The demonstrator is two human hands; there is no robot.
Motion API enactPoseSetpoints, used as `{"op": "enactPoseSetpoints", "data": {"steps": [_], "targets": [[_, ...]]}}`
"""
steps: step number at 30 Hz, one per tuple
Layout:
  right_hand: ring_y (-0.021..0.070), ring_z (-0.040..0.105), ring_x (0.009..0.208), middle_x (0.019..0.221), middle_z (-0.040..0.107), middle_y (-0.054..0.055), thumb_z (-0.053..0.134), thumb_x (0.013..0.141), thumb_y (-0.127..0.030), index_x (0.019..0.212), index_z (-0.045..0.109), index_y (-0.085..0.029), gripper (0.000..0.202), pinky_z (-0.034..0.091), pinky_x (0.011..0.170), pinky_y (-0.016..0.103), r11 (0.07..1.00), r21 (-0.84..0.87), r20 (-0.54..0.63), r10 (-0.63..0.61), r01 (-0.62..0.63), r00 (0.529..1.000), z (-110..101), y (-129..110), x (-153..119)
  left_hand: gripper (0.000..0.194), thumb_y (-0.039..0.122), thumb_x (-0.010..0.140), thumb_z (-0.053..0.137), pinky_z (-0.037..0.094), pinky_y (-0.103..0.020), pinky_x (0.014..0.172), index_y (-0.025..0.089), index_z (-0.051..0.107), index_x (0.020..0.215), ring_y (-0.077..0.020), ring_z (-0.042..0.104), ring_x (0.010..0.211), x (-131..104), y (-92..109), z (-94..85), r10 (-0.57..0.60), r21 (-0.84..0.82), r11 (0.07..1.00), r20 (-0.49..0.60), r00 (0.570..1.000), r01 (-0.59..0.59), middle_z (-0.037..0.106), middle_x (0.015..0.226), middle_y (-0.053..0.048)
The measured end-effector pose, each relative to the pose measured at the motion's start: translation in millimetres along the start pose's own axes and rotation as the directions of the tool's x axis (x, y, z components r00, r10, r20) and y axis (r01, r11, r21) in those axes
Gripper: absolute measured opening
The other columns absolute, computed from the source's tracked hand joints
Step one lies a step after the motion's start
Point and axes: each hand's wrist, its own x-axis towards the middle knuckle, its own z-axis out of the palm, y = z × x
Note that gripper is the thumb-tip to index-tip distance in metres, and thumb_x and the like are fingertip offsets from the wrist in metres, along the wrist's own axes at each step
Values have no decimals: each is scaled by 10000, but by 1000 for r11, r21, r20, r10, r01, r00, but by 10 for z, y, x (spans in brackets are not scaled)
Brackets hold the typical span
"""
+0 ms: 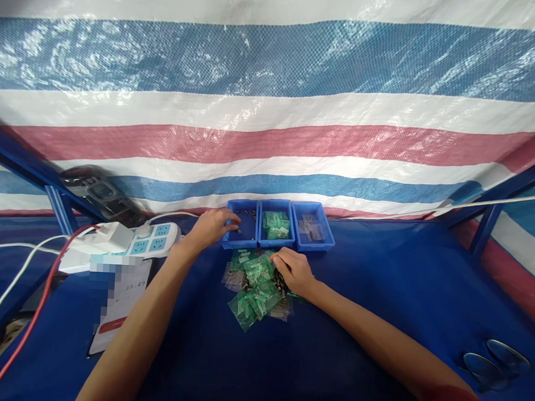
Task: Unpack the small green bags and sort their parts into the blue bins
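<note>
My left hand (213,226) reaches over the near left part of the left blue bin (242,244), its fingers bent and slightly apart. A few small dark parts (253,213) lie in that bin, one close to my fingertips. My right hand (294,271) is at the right side of a loose pile of small bags, its thumb and fingers drawn together. What they hold, if anything, is hidden. Beside those fingertips lies a green plastic bag (260,268) with pale strips inside. More small dark parts (279,281) show among the bags, partly under my right hand.
The middle bin (274,244) holds green bags; the right bin (314,246) holds clear bags. A power strip (158,241) with plugs and cables, a phone (122,312) and a dark bulky object (102,192) are at left. Eyeglasses (494,362) lie at right. Striped sheeting (272,117) hangs behind.
</note>
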Motion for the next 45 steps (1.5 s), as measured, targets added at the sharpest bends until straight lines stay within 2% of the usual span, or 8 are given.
{"op": "enactPoseSetpoints", "data": {"steps": [4,11,14,19,28,32,35,45], "targets": [[157,561,663,735,577,59,356,955,-256,879,608,-153,283,451,618,276,1000,10,-1,0,0,1000,-3,0,-2,196,301,826,526,431,-270,744,219,702,849,-209,615,859,-8,147,-62,-18,75,997,-12,1000,19,674,930,-38],[154,550,642,727,581,57,353,958,-276,886,609,-160,290,446,604,276,1000,-19,7,5,-4,1000,-18,-20,2,260,416,834,521,418,-264,703,209,678,815,-178,606,754,-167,756,-387,55,-37,998,11,998,-54,677,843,-25],[151,534,614,697,566,50,355,957,-280,896,614,-157,293,423,582,276,999,-44,-23,7,-8,1000,-18,-20,0,306,502,770,575,392,-271,618,213,669,800,-217,615,716,-313,870,-260,-52,32,998,145,988,48,671,761,-43],[148,522,597,675,548,40,342,959,-292,876,614,-164,312,406,572,271,998,-66,-42,-1,-2,999,-2,-2,-13,304,504,731,615,356,-261,560,203,621,763,-221,606,652,-514,870,109,-128,71,991,203,971,116,645,715,-55],[108,435,503,791,519,40,444,915,-382,1063,518,-168,271,381,506,255,998,-41,-107,36,-41,994,9,4,-26,253,410,882,458,354,-222,549,186,558,820,-112,485,568,-500,1039,40,83,-360,930,-9,997,-80,563,684,7],[118,389,495,609,409,-12,409,928,-407,738,480,-188,298,341,498,251,995,-95,-179,23,-41,984,7,15,-32,285,436,878,471,357,-217,529,168,571,870,-90,439,527,-468,1035,226,10,-511,853,-187,982,-106,542,671,2],[109,369,487,567,369,-31,419,925,-398,654,417,-194,339,319,496,242,993,-98,-225,47,-70,973,-5,17,-40,313,452,845,525,354,-208,489,168,558,971,-72,420,495,-462,992,442,-85,-633,771,-209,974,-69,578,766,-14],[105,407,475,543,431,-23,439,923,-389,640,439,-193,345,326,496,239,988,-65,-197,124,-139,973,-53,24,-46,269,418,865,508,440,-247,619,179,622,915,-125,546,654,-484,962,680,-91,-569,818,-263,960,-78,635,925,-61]]}}
